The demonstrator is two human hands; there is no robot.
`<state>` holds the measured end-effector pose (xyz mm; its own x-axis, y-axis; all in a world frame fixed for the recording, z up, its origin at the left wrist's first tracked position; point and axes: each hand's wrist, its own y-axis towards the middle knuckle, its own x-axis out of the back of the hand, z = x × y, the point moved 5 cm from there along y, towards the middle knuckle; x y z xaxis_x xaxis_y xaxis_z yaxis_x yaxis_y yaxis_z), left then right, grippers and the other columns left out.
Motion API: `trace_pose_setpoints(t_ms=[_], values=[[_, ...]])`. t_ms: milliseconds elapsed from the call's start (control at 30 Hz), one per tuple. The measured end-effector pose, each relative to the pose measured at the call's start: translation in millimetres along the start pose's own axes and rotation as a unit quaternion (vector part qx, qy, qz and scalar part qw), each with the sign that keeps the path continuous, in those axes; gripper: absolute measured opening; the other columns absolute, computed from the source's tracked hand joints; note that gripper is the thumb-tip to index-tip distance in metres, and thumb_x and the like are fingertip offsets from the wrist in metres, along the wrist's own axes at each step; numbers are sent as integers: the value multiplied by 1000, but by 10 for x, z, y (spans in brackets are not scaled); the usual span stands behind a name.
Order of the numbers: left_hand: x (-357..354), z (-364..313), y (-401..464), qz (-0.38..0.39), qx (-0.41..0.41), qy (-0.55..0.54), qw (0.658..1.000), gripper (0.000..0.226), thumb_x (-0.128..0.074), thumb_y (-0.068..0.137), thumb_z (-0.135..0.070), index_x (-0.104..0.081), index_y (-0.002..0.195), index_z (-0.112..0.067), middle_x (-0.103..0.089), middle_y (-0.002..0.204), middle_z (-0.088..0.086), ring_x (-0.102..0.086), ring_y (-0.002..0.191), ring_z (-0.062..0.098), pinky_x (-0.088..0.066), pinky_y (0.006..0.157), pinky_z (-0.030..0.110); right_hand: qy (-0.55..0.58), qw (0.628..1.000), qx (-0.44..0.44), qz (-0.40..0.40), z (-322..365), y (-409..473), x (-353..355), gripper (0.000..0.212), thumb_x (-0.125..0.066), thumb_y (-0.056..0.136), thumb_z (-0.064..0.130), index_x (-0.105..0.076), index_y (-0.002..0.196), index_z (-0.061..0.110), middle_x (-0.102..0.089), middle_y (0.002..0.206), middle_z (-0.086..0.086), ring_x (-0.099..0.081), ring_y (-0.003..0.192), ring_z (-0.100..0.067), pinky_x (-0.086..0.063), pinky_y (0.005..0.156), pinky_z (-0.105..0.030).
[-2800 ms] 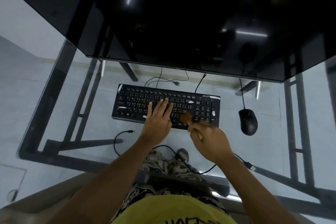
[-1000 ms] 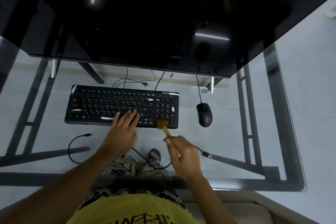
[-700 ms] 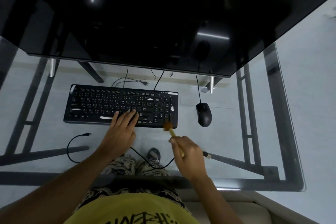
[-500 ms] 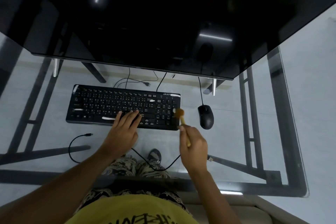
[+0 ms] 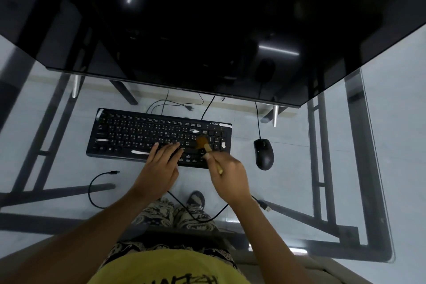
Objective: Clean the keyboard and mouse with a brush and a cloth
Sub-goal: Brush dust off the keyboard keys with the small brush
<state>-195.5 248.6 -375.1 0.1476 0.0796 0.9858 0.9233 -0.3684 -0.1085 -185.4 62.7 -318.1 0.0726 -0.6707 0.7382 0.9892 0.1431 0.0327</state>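
Clear glass desk (image 5: 288,182) on a dark metal frame, pale floor showing through, a glossy black monitor (image 5: 207,25) looming over the far edge. Off to the left of the fingers, a loose black cable (image 5: 92,189) curling on the glass. Beyond and under the fingertips, the black keyboard (image 5: 129,134): matte plastic, low rectangular slab, small keys with worn white patches. Left hand (image 5: 159,168) laid flat on the near edge of the keys, fingers spread and extended, holding nothing, seemingly steadying the board. Just beside it, right hand (image 5: 227,176) closed around the pale wooden handle of the brush (image 5: 204,144), soft brown bristle tuft down on the keys left of the number pad. Well to the right of those fingers, the mouse (image 5: 264,153), smooth black and rounded, untouched, corded back under the monitor. No cloth in view. Brushing of the keyboard judged to be in hand; next likely short light strokes between key rows, flicking dust off the edge, then on to the mouse.
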Motion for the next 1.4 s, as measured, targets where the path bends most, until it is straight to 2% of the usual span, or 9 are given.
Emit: trace_pose_setpoints(t_ms=[133, 300, 467, 633, 833, 900, 1033, 1233, 1400], values=[[6, 1, -5, -6, -7, -8, 1000, 51, -33, 88, -23, -57, 129, -3, -54, 134, 14, -51, 123, 29, -24, 112, 50, 8, 980, -120, -156, -299, 55, 258, 38, -40, 98, 35, -68, 92, 11, -59, 70, -2, -51, 53, -16, -36, 47, -27], [9, 17, 2, -15, -14, -10, 1000, 50, -34, 88, -23, -57, 128, -4, -53, 134, 14, -47, 124, 27, -23, 113, 50, 36, 995, -63, -63, -181, 65, 158, 31, -46, 99, 29, -70, 94, 10, -62, 69, -3, -54, 57, -17, -42, 50, -28], [-5, 31, 0, -11, -13, -9, 1000, 50, -34, 88, -23, -57, 129, -5, -53, 134, 13, -46, 124, 26, -22, 113, 49, 29, 961, -190, -197, -458, 85, 431, 32, -45, 100, 29, -67, 85, 10, -55, 62, 1, -50, 53, -15, -35, 48, -26], [-4, 40, 9, -19, -13, -17, 1000, 49, -35, 88, -23, -57, 128, -5, -54, 133, 13, -42, 125, 24, -21, 112, 49, 22, 995, -38, -88, -16, 329, 270, 29, -46, 99, 28, -68, 92, 11, -62, 70, -1, -54, 58, -16, -43, 51, -28], [-12, 42, 6, -11, -8, -17, 1000, 49, -35, 87, -23, -57, 128, -7, -53, 134, 12, -43, 125, 23, -23, 113, 48, -93, 995, -27, 4, 101, 643, 72, 36, -42, 99, 39, -66, 84, 16, -66, 68, -7, -61, 62, -28, -45, 54, -29], [-16, 54, 2, -7, -5, -20, 1000, 49, -35, 88, -24, -57, 129, -8, -53, 135, 11, -42, 126, 23, -23, 113, 48, -109, 992, -57, 7, 82, 641, 149, 42, -40, 98, 42, -66, 77, 16, -66, 65, -9, -61, 61, -30, -46, 55, -30], [-34, 65, -4, 4, -8, -18, 1000, 49, -36, 87, -24, -56, 130, -9, -52, 136, 11, -41, 127, 23, -22, 113, 48, -67, 997, 5, -23, 186, 644, 208, 33, -44, 99, 36, -66, 85, 15, -65, 71, -4, -60, 63, -23, -47, 55, -30], [-38, 78, -39, -1, -7, -17, 1000, 49, -36, 87, -24, -57, 129, -9, -53, 134, 11, -42, 127, 23, -24, 114, 48, -103, 989, -100, 38, 102, 670, 174, 48, -39, 99, 45, -66, 76, 12, -66, 67, -9, -61, 66, -30, -45, 59, -32], [-39, 102, -116, 1, -9, -16, 1000, 50, -35, 87, -23, -57, 129, -7, -53, 134, 12, -47, 126, 25, -31, 112, 50, -23, 1000, 1, -11, 208, 848, 114, 27, -47, 100, 35, -67, 100, 16, -63, 81, 0, -56, 67, -18, -44, 60, -29]])
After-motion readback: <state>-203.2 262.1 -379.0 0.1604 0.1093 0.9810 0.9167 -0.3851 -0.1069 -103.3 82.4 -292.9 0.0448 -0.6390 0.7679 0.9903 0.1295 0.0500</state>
